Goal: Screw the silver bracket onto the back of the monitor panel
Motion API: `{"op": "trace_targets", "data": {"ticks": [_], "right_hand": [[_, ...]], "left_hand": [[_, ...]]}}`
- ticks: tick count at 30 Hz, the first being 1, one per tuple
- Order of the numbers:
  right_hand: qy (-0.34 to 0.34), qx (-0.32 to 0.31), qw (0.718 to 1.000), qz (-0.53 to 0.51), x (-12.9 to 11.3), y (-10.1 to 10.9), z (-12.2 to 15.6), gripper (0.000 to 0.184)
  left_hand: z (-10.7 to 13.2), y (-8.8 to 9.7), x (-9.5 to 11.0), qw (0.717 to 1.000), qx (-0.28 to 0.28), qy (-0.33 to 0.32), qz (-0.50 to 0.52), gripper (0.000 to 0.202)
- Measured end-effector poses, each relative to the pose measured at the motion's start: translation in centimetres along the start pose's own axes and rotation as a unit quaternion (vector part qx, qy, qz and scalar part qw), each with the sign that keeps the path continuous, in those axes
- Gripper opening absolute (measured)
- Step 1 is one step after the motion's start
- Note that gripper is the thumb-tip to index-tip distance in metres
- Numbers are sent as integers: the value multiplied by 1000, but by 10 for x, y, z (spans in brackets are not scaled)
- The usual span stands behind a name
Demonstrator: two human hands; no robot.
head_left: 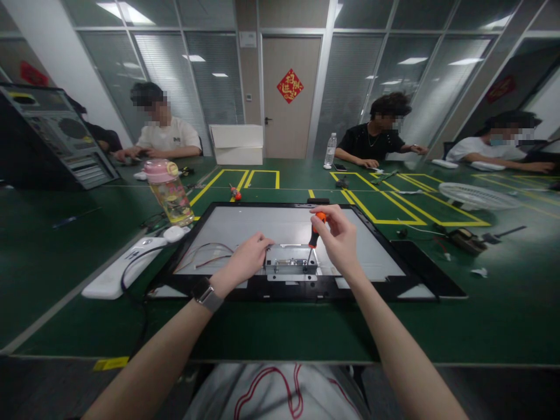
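A monitor panel (245,224) with a black frame lies face down on the green table in front of me. Near its front edge sits a small metal bracket (291,260). My right hand (339,239) is closed around an orange-and-black screwdriver (315,228), held upright with its tip on the bracket. My left hand (247,258) rests on the panel with its fingers curled against the bracket's left end. Thin red and white wires (205,252) lie on the panel to the left of that hand. A watch is on my left wrist.
A pink-lidded bottle (168,192) and a white power strip (118,270) stand at the left. A computer case (56,137) sits far left, a fan grille (476,195) and a tool (464,239) at right. Three people sit across the table; a water bottle (331,150) stands there.
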State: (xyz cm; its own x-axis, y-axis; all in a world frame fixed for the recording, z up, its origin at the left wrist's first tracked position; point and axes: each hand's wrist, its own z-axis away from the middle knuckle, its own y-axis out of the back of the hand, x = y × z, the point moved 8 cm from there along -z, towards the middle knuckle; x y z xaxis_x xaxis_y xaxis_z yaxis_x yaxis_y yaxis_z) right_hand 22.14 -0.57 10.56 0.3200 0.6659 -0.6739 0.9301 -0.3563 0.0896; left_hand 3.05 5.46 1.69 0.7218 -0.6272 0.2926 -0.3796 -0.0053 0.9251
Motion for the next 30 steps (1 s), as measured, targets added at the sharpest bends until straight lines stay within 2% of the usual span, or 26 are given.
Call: {"op": "trace_targets", "data": {"ticks": [4,12,17,23,27,30], "right_hand": [[-24,-24,998,-50,0,-4,1,23],[25,-6,999,28,-9,-2,2,13],[-18,-8,999,-44,0,-1,1,20],[-4,10,1000,-7,-1,1,-1,12],[-41,-9,997,-64,-1,-2,0,21],[-43,1,997,-67,0,0,1,18]], "left_hand": [[0,-1,0,1000,0,2,0,37],[-1,2,3,1000,0,11,2,38],[0,3,4,1000,-7,15,-2,38],[-1,2,4,1000,-9,15,-2,38],[-1,3,4,1000,-7,17,-3,39],[0,3,4,1000,-2,10,2,39]]}}
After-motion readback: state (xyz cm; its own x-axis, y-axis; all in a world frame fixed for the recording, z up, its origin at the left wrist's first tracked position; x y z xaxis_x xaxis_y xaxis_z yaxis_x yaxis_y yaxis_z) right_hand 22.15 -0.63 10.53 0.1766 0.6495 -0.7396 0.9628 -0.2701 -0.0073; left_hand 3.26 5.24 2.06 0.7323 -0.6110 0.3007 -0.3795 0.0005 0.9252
